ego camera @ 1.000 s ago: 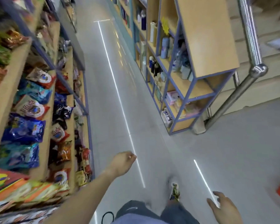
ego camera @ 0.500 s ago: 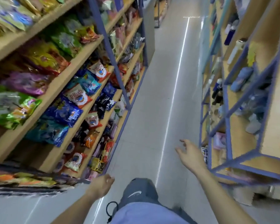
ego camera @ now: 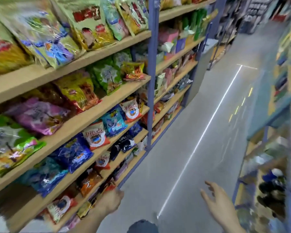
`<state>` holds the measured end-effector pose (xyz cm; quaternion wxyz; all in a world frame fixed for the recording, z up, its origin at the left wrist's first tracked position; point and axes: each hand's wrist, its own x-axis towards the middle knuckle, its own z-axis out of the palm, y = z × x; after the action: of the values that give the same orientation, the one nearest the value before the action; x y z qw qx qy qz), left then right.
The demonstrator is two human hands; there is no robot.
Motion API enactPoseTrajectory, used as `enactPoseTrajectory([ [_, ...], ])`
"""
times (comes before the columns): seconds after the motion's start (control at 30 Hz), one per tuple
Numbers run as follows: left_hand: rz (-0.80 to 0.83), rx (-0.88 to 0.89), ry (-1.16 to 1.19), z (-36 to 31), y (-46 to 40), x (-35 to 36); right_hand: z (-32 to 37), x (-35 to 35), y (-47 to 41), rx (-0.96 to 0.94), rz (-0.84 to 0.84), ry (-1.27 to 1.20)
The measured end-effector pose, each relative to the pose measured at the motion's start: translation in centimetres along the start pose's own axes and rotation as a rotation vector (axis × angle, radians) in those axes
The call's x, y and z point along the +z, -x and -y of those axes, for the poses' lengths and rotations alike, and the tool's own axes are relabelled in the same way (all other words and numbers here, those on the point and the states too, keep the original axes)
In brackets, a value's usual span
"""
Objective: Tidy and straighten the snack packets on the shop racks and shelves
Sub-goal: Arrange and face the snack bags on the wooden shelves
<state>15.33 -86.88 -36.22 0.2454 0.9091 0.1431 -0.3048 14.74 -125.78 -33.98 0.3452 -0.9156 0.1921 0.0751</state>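
A wooden snack rack with blue posts fills the left of the view, its shelves packed with leaning packets. A red-and-white packet stands beside a blue packet; a purple packet lies flat above them, and a green packet leans near a small red-yellow one. My left hand hangs low by the bottom shelves with fingers curled, holding nothing. My right hand is out over the aisle floor, fingers spread and empty. The picture is motion-blurred.
A grey aisle floor with a bright reflected line runs between the snack rack and a second rack of bottles and goods on the right. More shelving stands at the far end. My knee shows at the bottom.
The view has swung further left and up onto the snack rack, which now looms closer. Both hands have stayed low and empty; my left hand has come nearer to the bottom shelves.
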Motion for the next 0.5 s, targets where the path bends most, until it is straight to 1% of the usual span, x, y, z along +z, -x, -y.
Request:
enactPoseTrajectory([
  [0.07,-0.048,0.067,0.051,-4.3,-2.8,-3.8,1.5,-0.8,-3.8,0.01,0.021,0.025],
  [0.13,-0.142,0.122,0.116,-8.4,-5.3,-7.8,3.9,-1.1,-7.2,-0.013,0.029,0.015],
  [0.2,-0.234,0.172,0.166,-11.2,-7.2,-11.1,6.4,-0.9,-10.9,-0.055,0.057,0.025],
  [0.27,-0.279,0.196,0.193,-13.1,-8.2,-13.5,9.2,-0.2,-14.4,-0.106,0.101,0.022],
  [0.33,-0.354,0.164,0.202,-14.0,-9.1,-14.5,12.2,0.5,-17.7,-0.191,0.137,0.013],
  [0.43,-0.462,0.086,0.189,-13.9,-9.8,-15.0,17.5,1.2,-22.4,-0.367,0.205,0.085],
  [0.5,-0.513,-0.007,0.16,-13.9,-9.9,-15.9,21.7,1.2,-25.7,-0.496,0.265,0.061],
])
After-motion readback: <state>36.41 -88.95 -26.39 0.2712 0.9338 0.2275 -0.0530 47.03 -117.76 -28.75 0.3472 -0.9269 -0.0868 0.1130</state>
